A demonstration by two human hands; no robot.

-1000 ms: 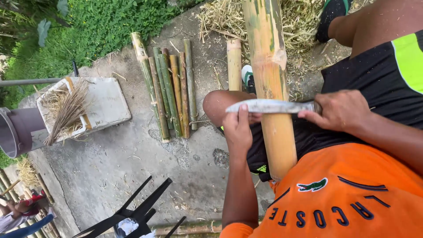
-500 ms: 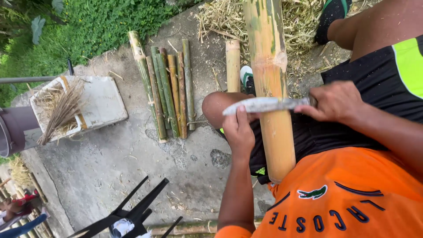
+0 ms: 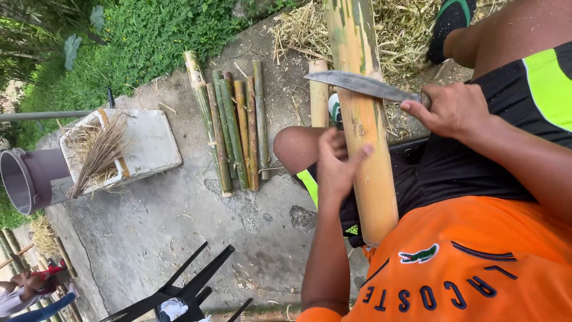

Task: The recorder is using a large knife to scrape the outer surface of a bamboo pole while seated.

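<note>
Concrete slab by the grass, straw scattered behind the bamboo pole (image 3: 363, 125), which leans up from the person's lap. Right hand (image 3: 456, 110) is clenched on the knife (image 3: 357, 85) handle, blade lying across the pole. Left hand (image 3: 336, 167) steadies the pole below the blade, fingers loosely curled against it. Best to keep that hand low — and push the edge away from the body.

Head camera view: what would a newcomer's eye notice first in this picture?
First comes the thick bamboo pole, which rises up the middle from the person's lap. The right hand holds a long knife with its blade across the pole, and the left hand rests against the pole lower down. To the left, a bundle of thinner bamboo sticks lies on the concrete ground.
</note>
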